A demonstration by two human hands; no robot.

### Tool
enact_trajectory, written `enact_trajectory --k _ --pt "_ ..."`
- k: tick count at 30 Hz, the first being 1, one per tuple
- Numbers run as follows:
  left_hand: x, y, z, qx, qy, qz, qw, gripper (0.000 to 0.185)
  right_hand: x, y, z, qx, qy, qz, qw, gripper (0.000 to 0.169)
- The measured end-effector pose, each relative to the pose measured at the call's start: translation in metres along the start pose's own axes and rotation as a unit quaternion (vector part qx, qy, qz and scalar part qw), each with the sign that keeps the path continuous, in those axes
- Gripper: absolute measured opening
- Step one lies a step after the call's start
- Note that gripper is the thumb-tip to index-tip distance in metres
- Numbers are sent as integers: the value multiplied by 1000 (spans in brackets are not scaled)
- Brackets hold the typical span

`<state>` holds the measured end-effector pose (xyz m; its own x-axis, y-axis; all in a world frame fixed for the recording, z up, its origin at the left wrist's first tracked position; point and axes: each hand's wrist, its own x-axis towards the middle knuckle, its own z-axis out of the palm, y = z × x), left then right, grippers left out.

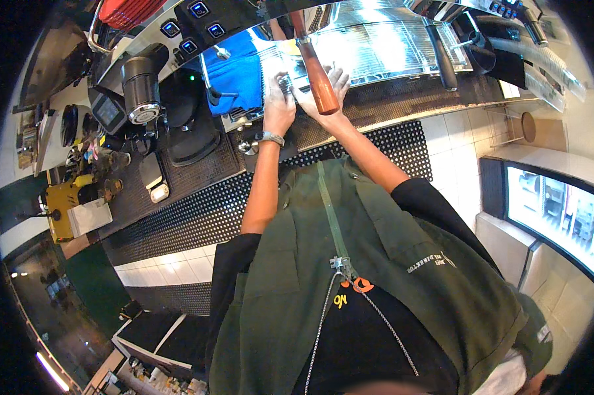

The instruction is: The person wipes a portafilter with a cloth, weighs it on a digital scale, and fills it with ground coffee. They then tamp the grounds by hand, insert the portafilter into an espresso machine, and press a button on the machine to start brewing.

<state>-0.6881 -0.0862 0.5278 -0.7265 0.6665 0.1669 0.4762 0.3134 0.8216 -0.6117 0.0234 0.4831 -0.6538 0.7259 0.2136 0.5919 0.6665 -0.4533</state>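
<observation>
Both my hands reach over the front of an espresso machine's metal drip tray point(366, 54). My left hand point(278, 101) is at the tray's left part, beside a blue cloth point(242, 74); its fingers point away from me. My right hand point(334, 91) lies just right of it, partly behind the wooden handle of a portafilter point(320, 84), which hangs from the machine above it. Something small and shiny shows between the hands, too glare-lit to name. Whether either hand grips it cannot be told. A second portafilter with a black handle point(441, 57) is farther right.
A coffee grinder point(141, 89) stands left of the machine. A tamper point(248, 147) is near my left wrist. Steam wands flank the cloth and the right end. A white device point(154, 180) lies on the left counter mat. Stacked plastic cups point(548, 64) are at far right.
</observation>
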Motion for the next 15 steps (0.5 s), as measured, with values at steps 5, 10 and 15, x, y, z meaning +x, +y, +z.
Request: enact_trajectory --k 5,10,15 --pt "-1 -1 1 15 19 25 999 50 -2 -2 -8 -11 10 -18 1000 94" --pt "-17 1 -2 20 86 85 992 45 -15 6 -46 111 137 -90 980 72" --pt "-96 4 -18 -59 73 -7 996 14 -36 37 -117 433 155 -17 888 9"
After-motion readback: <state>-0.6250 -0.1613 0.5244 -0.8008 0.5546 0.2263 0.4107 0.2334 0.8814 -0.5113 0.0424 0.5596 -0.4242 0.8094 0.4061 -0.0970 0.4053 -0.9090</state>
